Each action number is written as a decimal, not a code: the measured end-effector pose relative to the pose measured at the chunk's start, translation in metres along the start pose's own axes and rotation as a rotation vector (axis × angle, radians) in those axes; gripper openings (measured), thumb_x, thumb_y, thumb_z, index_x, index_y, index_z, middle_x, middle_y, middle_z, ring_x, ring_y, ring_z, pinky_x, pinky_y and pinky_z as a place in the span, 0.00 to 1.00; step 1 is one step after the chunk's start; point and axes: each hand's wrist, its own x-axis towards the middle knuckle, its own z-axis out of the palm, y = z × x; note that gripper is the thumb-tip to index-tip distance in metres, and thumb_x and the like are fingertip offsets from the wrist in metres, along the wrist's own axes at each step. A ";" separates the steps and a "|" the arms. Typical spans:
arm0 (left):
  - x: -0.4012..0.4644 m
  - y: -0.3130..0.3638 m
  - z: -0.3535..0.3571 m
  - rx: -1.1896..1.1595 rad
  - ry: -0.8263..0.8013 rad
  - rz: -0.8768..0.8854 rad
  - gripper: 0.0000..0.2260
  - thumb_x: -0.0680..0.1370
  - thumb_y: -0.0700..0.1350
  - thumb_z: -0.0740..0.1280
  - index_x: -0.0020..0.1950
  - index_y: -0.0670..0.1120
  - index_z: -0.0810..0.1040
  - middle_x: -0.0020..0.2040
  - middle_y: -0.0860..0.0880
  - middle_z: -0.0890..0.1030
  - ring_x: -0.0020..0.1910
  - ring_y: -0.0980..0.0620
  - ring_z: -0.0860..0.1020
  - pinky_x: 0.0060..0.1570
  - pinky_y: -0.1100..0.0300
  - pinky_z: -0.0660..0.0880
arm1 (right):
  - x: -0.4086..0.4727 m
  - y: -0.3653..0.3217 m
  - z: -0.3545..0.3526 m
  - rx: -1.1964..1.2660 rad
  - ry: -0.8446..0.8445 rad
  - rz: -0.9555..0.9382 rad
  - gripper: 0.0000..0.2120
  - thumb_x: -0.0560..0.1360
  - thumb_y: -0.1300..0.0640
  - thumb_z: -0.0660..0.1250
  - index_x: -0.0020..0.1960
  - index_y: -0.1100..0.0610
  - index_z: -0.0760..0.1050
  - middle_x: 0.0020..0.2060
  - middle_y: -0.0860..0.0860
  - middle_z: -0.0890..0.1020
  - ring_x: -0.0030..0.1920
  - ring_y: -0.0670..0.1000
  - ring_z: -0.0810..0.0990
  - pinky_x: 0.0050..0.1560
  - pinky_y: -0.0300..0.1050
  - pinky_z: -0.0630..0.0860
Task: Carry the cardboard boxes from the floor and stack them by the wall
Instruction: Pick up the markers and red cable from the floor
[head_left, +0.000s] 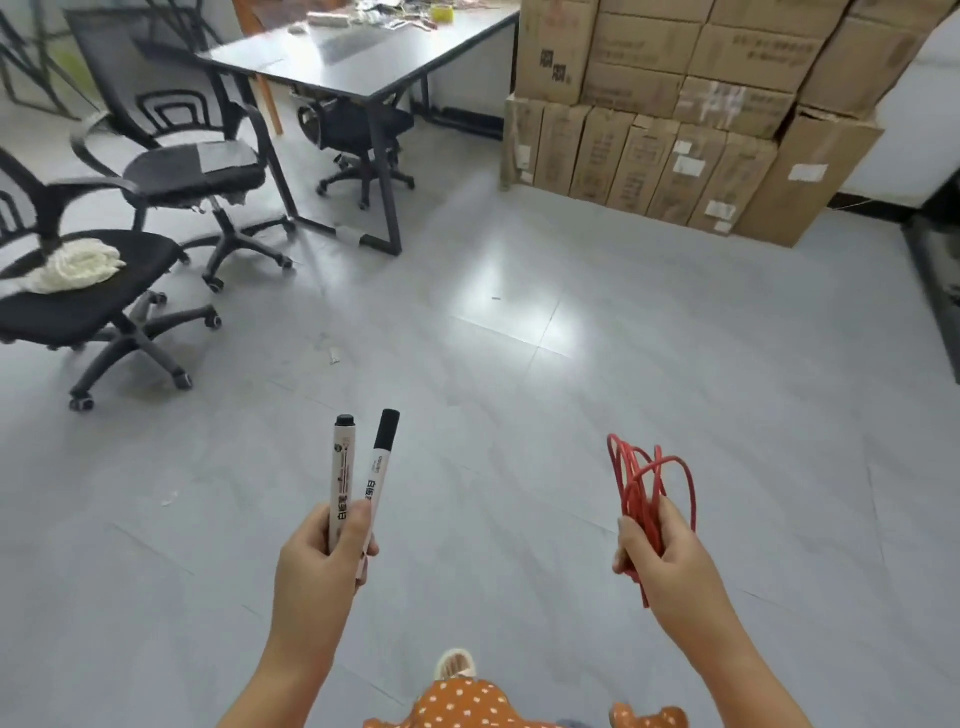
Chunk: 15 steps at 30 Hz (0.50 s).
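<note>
**Legible markings: few**

Two markers (358, 483) in left hand (317, 566) bore black printed characters, too small to read. Cardboard boxes (675, 104) showed faint print and white labels (808, 172), all blurred, illegible.

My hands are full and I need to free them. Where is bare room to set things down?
Bare floor between the desk and stacked boxes. Desk's near half is free; its far edge is cluttered. Chairs crowd the left.
</note>
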 end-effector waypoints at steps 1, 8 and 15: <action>0.021 0.005 0.004 -0.004 0.008 -0.006 0.18 0.78 0.51 0.65 0.35 0.40 0.72 0.27 0.49 0.72 0.24 0.54 0.65 0.27 0.61 0.63 | 0.021 -0.011 0.006 -0.002 -0.011 -0.006 0.05 0.80 0.59 0.61 0.45 0.57 0.72 0.33 0.56 0.79 0.30 0.42 0.76 0.34 0.30 0.73; 0.151 0.020 0.052 -0.023 0.011 -0.068 0.16 0.78 0.49 0.65 0.37 0.38 0.72 0.25 0.51 0.72 0.22 0.56 0.65 0.23 0.66 0.64 | 0.166 -0.051 0.021 -0.008 -0.029 0.034 0.06 0.80 0.59 0.61 0.44 0.57 0.72 0.31 0.54 0.78 0.30 0.44 0.77 0.33 0.33 0.73; 0.309 0.062 0.152 -0.032 0.018 -0.047 0.17 0.78 0.51 0.65 0.38 0.38 0.73 0.29 0.46 0.73 0.24 0.53 0.65 0.29 0.59 0.64 | 0.358 -0.095 0.010 -0.078 -0.060 0.000 0.04 0.80 0.57 0.61 0.46 0.54 0.72 0.34 0.55 0.79 0.35 0.50 0.78 0.33 0.34 0.74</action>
